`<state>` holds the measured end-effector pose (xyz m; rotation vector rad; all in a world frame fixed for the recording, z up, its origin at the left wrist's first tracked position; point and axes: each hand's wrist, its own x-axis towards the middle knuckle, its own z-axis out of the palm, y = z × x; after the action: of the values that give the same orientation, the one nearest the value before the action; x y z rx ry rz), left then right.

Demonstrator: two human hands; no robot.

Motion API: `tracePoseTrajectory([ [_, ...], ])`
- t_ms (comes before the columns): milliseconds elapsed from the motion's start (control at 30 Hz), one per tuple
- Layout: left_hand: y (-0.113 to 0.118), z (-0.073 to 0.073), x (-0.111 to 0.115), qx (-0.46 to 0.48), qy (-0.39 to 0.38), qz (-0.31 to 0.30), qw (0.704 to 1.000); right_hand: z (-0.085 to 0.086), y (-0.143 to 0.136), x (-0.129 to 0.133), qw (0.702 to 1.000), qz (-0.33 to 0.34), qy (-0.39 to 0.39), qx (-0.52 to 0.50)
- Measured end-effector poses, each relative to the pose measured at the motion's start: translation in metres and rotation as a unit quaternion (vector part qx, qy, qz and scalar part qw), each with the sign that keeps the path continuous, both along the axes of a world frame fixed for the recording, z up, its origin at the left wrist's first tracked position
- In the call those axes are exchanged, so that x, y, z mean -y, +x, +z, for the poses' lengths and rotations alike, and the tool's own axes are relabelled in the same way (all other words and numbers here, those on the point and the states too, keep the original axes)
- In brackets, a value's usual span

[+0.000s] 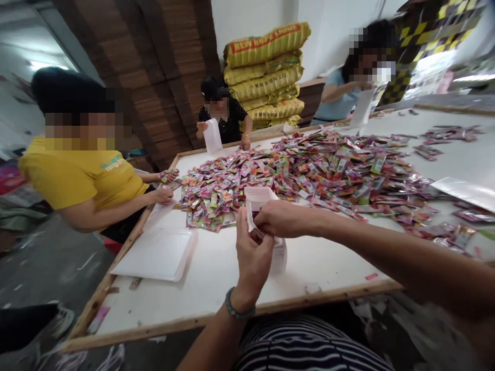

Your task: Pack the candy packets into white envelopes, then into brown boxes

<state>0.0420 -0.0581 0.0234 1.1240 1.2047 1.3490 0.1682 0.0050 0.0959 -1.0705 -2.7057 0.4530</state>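
Observation:
A white bag (263,194) stands with its mouth open over the near part of the table. My left hand (251,252) grips its near side, thumb and fingers wrapped round the edge. At the bag's mouth, my right hand (280,219) has its fingers curled down inside, closed. Something dark purple shows beneath those fingers, but most of it is hidden by the bag and the hand. Just beyond the bag spreads a large heap of small glossy printed packets (309,165), mostly pink, purple and green.
A stack of flat white bags (154,255) lies left of my hands. The white table (209,291) has a raised wooden rim (328,298). One person in yellow (104,180) handles packets at the left; two others across the table hold white bags. Yellow sacks (266,77) are piled behind.

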Motion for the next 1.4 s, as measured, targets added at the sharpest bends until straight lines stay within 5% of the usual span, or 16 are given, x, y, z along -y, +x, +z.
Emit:
tracePoseTrajectory([
  [133,-0.035,-0.002,-0.008,-0.046,0.040,0.028,0.998,-0.051,0.030,0.019,0.945,-0.108,0.065,-0.301],
  [200,-0.061,-0.017,-0.027,-0.073,0.089,0.031,0.993,-0.091,0.032,0.028,0.928,-0.141,0.010,-0.346],
  [300,-0.086,-0.046,-0.060,-0.046,0.041,-0.112,0.992,-0.147,0.009,0.036,0.912,-0.165,-0.112,-0.358],
  [367,-0.088,-0.056,-0.074,-0.022,-0.026,-0.210,0.977,-0.164,-0.006,0.033,0.879,-0.210,-0.159,-0.397],
  [433,-0.082,-0.054,-0.075,-0.028,-0.034,-0.256,0.966,-0.160,-0.006,0.025,0.839,-0.238,-0.195,-0.449],
  [533,-0.071,-0.037,-0.063,-0.110,0.029,-0.246,0.963,-0.132,0.021,0.014,0.797,-0.213,-0.255,-0.504],
  [633,-0.066,-0.032,-0.050,-0.173,0.080,-0.224,0.956,-0.115,0.051,0.013,0.786,-0.169,-0.300,-0.513],
  [800,-0.050,-0.057,-0.041,-0.157,-0.001,-0.267,0.951,-0.134,0.055,0.023,0.770,-0.130,-0.365,-0.507],
  [1033,-0.043,-0.022,-0.040,-0.123,0.064,-0.241,0.961,-0.108,0.068,0.027,0.774,-0.134,-0.274,-0.555],
  [1267,-0.031,-0.053,-0.043,-0.191,0.134,-0.151,0.961,-0.128,0.072,0.026,0.768,-0.195,-0.245,-0.559],
  [1400,-0.015,-0.022,-0.034,-0.166,0.177,-0.087,0.966,-0.100,0.076,0.036,0.762,-0.241,-0.136,-0.586],
])
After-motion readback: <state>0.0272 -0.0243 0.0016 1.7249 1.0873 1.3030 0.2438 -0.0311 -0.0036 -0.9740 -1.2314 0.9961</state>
